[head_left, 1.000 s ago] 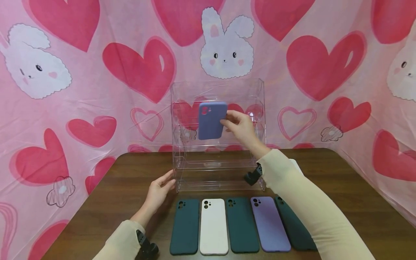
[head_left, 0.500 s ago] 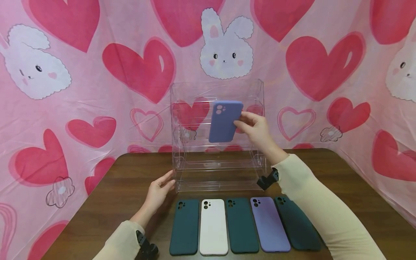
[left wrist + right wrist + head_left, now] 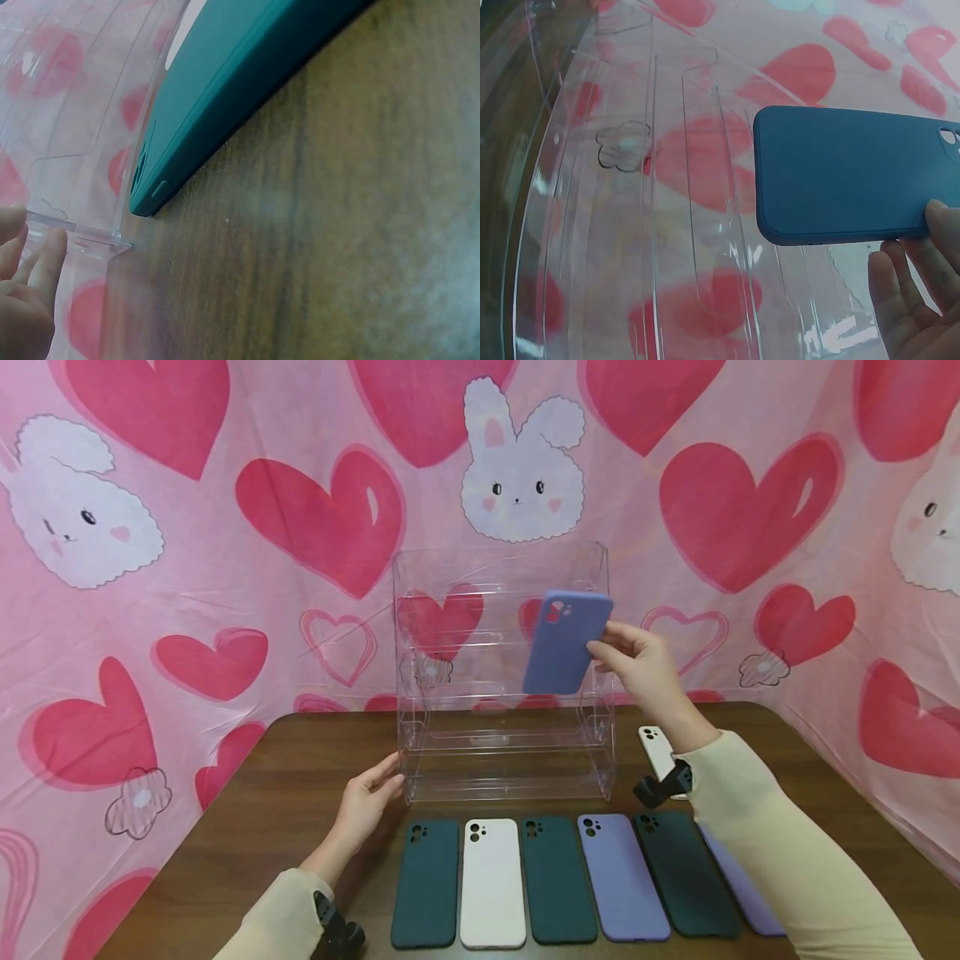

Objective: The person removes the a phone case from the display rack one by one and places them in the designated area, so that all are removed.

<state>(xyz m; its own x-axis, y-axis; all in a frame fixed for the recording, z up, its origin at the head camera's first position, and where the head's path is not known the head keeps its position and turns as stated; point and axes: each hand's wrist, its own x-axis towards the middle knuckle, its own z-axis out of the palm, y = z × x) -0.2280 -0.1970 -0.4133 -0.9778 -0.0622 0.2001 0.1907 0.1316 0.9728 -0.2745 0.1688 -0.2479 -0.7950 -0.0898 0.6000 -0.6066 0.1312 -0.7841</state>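
My right hand [image 3: 641, 664] pinches a periwinkle-blue phone case [image 3: 567, 643] by its right edge, thumb in front. The case stands nearly upright, slightly tilted, before the right part of a clear tiered display rack [image 3: 491, 739]. In the right wrist view the phone case [image 3: 847, 176] looks darker blue, with its camera cutouts towards the right edge. My left hand [image 3: 365, 797] touches the rack's lower left side with thumb and fingertips. The left wrist view shows those fingers [image 3: 49, 259] at the rack's clear edge, near a dark green phone case [image 3: 217, 90].
A row of phone cases lies along the table front: dark green [image 3: 425, 885], white [image 3: 493, 885], another green [image 3: 560, 881], purple [image 3: 624, 877], green again [image 3: 690, 877], and a partly hidden purple one [image 3: 738, 881]. A white case [image 3: 656, 750] lies behind the right wrist.
My right hand has moved the blue case rightwards across the rack's front, and a little nearer. The left hand has stayed at the rack. Cases behind the right arm have come into view.
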